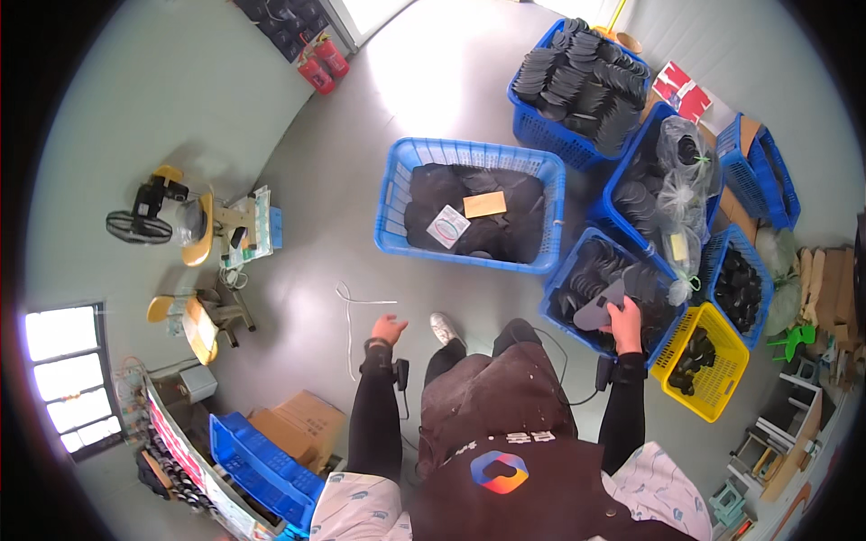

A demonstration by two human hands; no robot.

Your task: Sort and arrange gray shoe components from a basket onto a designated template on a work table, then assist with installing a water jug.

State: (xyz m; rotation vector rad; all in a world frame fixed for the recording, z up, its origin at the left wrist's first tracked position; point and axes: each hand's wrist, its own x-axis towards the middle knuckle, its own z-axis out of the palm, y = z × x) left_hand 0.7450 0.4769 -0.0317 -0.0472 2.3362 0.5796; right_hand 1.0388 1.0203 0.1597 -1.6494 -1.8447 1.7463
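My right hand is closed on a dark grey flat piece with a rounded outline, its exact kind unclear. It holds the piece over a blue crate filled with stacked dark flat pieces of similar look. My left hand hangs over the floor with nothing in it, fingers stretched forward and apart. Ahead of me a lighter blue crate holds black bundles, an orange-yellow card and a white square label with a ring printed on it.
A heaped blue crate stands far right; another carries tied clear bags. A yellow crate with dark pieces sits at my right. White cord lies on the floor. At left are a fan and a cardboard box.
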